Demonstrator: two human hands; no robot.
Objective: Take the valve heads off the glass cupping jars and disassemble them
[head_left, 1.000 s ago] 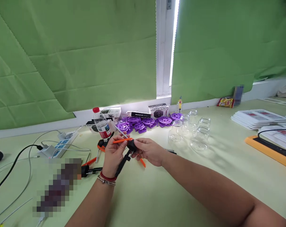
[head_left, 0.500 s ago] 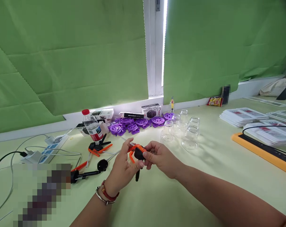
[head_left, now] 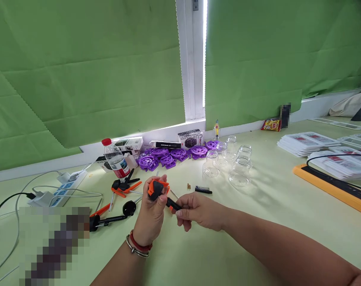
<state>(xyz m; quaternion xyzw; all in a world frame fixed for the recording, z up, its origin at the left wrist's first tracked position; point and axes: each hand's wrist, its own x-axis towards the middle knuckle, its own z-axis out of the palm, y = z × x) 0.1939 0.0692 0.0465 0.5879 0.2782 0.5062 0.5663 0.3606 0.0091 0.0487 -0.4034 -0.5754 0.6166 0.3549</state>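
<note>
In front of me, my left hand is closed around an orange-and-black plastic part with a rounded black head. A dark rod-like handle sticks out of it toward the right. My right hand pinches the far end of that handle between thumb and fingers. Some of the part is hidden behind my left fingers. Just beyond my right hand lie a short black piece with a coil spring and some tiny brass-coloured pieces. Left of my left hand rest more orange-and-black parts and a black disc.
Purple plastic parts and boxes line the windowsill side. A bottle stands to their left, several glass jars to their right. Power strip and cables lie left; stacked white cards and an orange-edged tray right.
My hands have shifted slightly left and turned the part, its handle now pointing right. My right hand has moved from its top to the handle. The spring piece and brass pieces are now visible.
</note>
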